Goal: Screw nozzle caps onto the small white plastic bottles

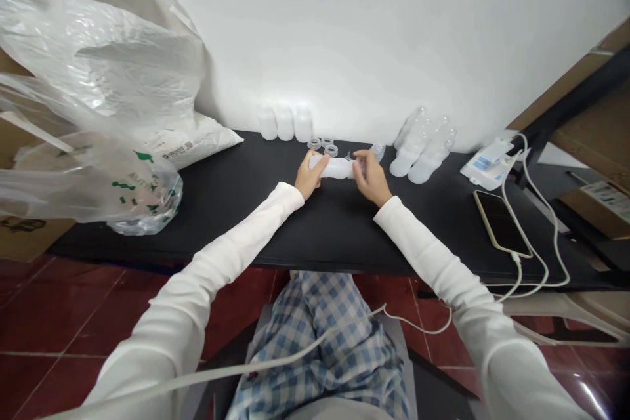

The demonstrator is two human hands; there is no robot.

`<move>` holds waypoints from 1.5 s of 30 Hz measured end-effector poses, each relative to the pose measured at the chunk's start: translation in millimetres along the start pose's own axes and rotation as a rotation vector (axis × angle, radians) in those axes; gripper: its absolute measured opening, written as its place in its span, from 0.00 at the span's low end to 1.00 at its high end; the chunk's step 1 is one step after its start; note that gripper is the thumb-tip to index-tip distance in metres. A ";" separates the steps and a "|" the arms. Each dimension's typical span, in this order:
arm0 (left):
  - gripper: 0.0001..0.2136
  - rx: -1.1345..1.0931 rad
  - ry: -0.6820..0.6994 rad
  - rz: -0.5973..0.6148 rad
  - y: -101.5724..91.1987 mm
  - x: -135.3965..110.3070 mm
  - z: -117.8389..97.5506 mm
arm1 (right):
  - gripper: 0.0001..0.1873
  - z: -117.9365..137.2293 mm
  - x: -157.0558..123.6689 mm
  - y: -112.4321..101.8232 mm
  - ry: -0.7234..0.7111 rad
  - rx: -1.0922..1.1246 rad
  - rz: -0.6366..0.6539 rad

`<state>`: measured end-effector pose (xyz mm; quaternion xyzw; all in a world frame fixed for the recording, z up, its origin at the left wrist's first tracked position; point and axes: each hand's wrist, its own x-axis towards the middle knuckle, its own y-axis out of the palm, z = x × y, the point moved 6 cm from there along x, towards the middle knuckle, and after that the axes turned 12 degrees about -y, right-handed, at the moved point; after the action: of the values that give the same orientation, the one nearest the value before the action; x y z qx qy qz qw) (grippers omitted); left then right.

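Observation:
A frosted white baby bottle [337, 168] lies sideways between my two hands, just above the table. My left hand [309, 176] is wrapped round its left end, thumb along the side. At the other end, the curled fingers of my right hand [371, 178] close on the bottle's neck; what they cover there is hidden. Right behind the bottle lie several clear rings [331, 151] and a clear domed cap [378, 151]. Three frosted bottles [285, 123] without caps stand by the wall at the back left. Several capped bottles [420, 167] lie together at the right.
On the black table [216, 210], a plastic bag [142, 190] and a large white sack [147, 72] fill the left. A phone [503, 223] with a white cable [551, 230] and a white box [488, 163] are at the right. Cable also crosses my lap.

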<state>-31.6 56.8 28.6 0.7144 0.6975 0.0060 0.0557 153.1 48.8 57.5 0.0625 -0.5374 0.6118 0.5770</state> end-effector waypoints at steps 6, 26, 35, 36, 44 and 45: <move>0.20 -0.040 -0.113 0.123 5.9 8.0 12.4 | 0.16 3.0 -3.7 7.2 -0.242 -0.187 0.154; 0.33 0.495 0.464 0.245 21.0 1.0 14.7 | 0.28 -23.2 2.5 2.7 0.399 0.678 -0.300; 0.30 0.728 0.487 0.338 30.1 -2.2 22.0 | 0.21 -19.2 -0.5 -16.9 0.233 0.352 -0.431; 0.29 0.767 0.492 0.349 31.4 -3.8 20.9 | 0.19 -15.9 -1.1 -21.5 0.203 0.259 -0.435; 0.23 1.008 0.444 0.350 34.0 -10.1 19.0 | 0.18 -31.5 -3.3 -72.6 0.146 -0.500 -0.453; 0.23 1.026 0.437 0.349 34.2 -10.2 19.2 | 0.17 -36.9 -3.2 -76.4 0.155 -0.561 -0.431</move>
<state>3.9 44.5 13.2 0.7365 0.4785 -0.1763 -0.4444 233.3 55.1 84.7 -0.0332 -0.6134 0.3080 0.7265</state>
